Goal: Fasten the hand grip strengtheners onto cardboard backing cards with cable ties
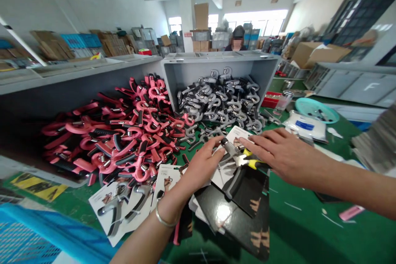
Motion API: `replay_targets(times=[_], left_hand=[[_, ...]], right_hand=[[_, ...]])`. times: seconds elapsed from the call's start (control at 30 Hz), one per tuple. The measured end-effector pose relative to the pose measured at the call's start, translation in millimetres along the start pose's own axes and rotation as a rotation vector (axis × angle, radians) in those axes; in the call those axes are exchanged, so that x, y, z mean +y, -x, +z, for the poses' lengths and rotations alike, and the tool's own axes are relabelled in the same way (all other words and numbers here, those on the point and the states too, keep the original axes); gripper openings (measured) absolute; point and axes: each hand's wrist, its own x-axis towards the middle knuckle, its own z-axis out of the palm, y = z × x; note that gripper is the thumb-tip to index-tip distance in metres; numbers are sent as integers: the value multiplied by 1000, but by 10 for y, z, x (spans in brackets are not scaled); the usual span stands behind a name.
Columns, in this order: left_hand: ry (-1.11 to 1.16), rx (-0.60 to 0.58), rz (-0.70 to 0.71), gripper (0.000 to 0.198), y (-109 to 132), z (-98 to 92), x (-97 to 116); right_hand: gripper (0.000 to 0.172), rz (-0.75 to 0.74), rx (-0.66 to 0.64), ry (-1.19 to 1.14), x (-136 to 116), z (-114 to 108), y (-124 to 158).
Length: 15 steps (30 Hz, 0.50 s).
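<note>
My left hand (202, 165) is closed on a grey hand grip strengthener (228, 144), thumb and index finger at its upper end. It lies against a printed backing card (238, 134). My right hand (276, 150) reaches over the card's right side with fingers extended. Under that hand are cutting pliers (252, 163) with yellow-and-black handles, the jaws pointing left at the grip; the fingers around the handles are partly hidden. Below both hands is a stack of black printed cards (213, 206). Grey grips on white cards (114, 208) lie left of my left forearm.
A grey bin of pink-and-black grips (139, 123) lies tipped at left; another holds grey grips (221, 99). To the right are a turquoise plate (331, 111), a white bag (305, 126) and a pink cylinder (351, 213). A blue crate (46, 231) stands front left. A person (236, 41) is behind the bins.
</note>
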Motion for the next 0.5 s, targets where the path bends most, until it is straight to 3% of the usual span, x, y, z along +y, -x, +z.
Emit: replay_targets(times=[0.2, 0.5], left_hand=[[-63, 27, -7, 39, 3, 27, -3], [-92, 16, 2, 38, 5, 18, 46]], right_hand=[[69, -45, -6, -22, -122, 70, -37], [68, 4, 22, -8, -189, 75, 6]])
